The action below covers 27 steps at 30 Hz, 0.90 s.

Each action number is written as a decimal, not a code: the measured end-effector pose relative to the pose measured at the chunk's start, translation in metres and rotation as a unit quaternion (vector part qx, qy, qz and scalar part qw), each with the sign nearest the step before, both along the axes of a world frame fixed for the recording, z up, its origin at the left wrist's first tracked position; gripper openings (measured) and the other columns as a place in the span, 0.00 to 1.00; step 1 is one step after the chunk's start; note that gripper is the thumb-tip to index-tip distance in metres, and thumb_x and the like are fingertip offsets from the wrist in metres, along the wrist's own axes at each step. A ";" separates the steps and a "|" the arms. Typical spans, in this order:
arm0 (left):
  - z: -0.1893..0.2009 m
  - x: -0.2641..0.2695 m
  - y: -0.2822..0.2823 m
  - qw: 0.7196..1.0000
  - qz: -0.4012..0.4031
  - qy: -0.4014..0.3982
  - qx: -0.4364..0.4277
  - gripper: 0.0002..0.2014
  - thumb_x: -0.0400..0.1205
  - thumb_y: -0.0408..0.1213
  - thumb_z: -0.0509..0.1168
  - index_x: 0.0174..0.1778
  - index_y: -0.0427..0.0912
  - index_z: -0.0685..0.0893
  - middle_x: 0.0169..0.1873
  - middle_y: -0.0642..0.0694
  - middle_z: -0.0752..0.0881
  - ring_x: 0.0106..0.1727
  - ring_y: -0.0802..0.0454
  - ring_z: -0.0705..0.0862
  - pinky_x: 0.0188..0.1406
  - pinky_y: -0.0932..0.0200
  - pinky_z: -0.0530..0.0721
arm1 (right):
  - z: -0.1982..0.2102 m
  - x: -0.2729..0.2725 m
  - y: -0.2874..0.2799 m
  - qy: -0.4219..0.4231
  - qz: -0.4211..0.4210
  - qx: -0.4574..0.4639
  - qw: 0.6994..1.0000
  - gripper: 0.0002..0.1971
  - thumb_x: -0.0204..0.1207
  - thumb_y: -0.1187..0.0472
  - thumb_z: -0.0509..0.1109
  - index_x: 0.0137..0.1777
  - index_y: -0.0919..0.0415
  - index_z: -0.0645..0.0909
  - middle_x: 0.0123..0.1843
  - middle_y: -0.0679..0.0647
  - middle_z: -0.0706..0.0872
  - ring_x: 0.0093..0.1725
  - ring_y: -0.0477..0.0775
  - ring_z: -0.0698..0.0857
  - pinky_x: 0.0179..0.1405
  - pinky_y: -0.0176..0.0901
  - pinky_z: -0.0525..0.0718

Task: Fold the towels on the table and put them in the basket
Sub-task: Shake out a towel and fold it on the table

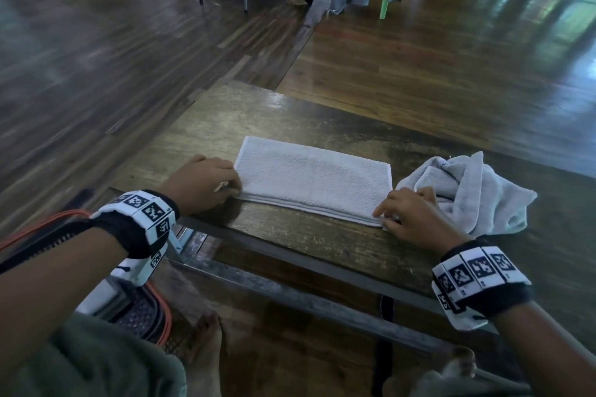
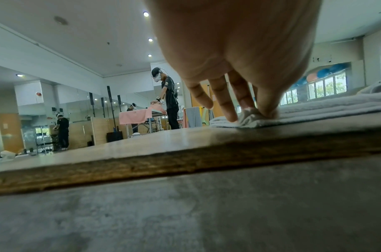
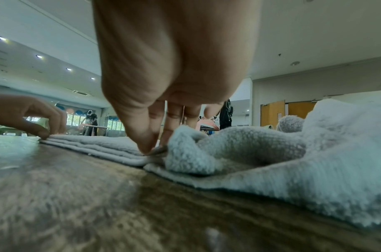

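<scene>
**Pinching both near corners of the half-folded towel**

Left hand: thumb and fingers narrowed to a pinch on the near-left corner of the folded grey towel. Right hand: thumb and forefinger closed on the near-right corner, remaining fingers hanging loosely behind. Lying flat in layers at the middle of the wooden table, long edge toward the body. Just beside it on the right, touching at the corner, a crumpled grey towel, unfolded. Down left of the table, an orange-rimmed basket, partly hidden by the left arm. Likely mid-fold on the first towel; next, probably carrying one end across onto the other, corners kept matched, then down into the basket.
</scene>
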<state>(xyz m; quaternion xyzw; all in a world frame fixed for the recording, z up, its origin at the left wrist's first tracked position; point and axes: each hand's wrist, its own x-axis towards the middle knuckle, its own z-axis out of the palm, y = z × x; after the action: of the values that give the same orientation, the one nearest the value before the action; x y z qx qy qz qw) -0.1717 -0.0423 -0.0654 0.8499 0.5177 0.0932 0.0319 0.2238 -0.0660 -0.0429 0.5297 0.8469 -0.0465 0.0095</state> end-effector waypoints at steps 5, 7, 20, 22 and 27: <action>0.002 -0.008 -0.001 1.000 -0.002 -0.024 -0.015 0.05 0.76 0.47 0.69 0.39 0.51 0.86 0.40 0.57 0.85 0.40 0.60 0.78 0.55 0.51 0.76 | 0.005 -0.007 -0.001 -0.035 0.023 -0.013 0.999 0.11 0.76 0.47 0.63 0.46 0.46 0.87 0.44 0.38 0.85 0.51 0.42 0.76 0.52 0.46 0.56; 0.003 -0.009 -0.005 0.999 0.040 -0.025 -0.006 0.09 0.77 0.51 0.66 0.38 0.51 0.86 0.36 0.57 0.84 0.39 0.58 0.79 0.56 0.51 0.73 | 0.008 -0.015 -0.001 -0.033 0.031 -0.027 0.999 0.13 0.76 0.44 0.63 0.42 0.46 0.87 0.40 0.38 0.85 0.48 0.41 0.74 0.53 0.47 0.59; 0.001 -0.006 -0.006 0.940 0.251 -0.122 -0.194 0.20 0.74 0.53 0.70 0.23 0.43 0.82 0.23 0.49 0.83 0.30 0.49 0.83 0.35 0.57 0.79 | 0.027 -0.185 0.099 0.037 0.062 -0.034 0.997 0.13 0.80 0.47 0.60 0.59 0.48 0.81 0.54 0.46 0.85 0.57 0.49 0.80 0.62 0.52 0.60; 0.003 -0.003 -0.005 0.934 0.254 -0.122 -0.218 0.23 0.75 0.51 0.69 0.18 0.41 0.78 0.18 0.48 0.79 0.25 0.48 0.79 0.32 0.58 0.76 | 0.020 -0.216 0.121 0.026 0.047 -0.044 0.998 0.16 0.81 0.49 0.60 0.66 0.50 0.77 0.62 0.48 0.83 0.65 0.52 0.77 0.69 0.56 0.60; 0.003 0.001 -0.003 0.916 0.274 -0.162 -0.244 0.23 0.71 0.49 0.70 0.17 0.44 0.66 0.15 0.50 0.67 0.22 0.48 0.68 0.32 0.58 0.68 | 0.001 -0.260 0.152 -0.020 0.006 -0.106 0.994 0.18 0.79 0.54 0.62 0.69 0.51 0.76 0.70 0.49 0.79 0.71 0.54 0.74 0.76 0.61 0.56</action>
<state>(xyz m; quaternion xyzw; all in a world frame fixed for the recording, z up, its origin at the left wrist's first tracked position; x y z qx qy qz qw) -0.1704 -0.0453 -0.0624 0.6137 0.7246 0.1058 0.2950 -0.0359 0.0860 -0.0416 0.5215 0.8400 -0.1250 0.0824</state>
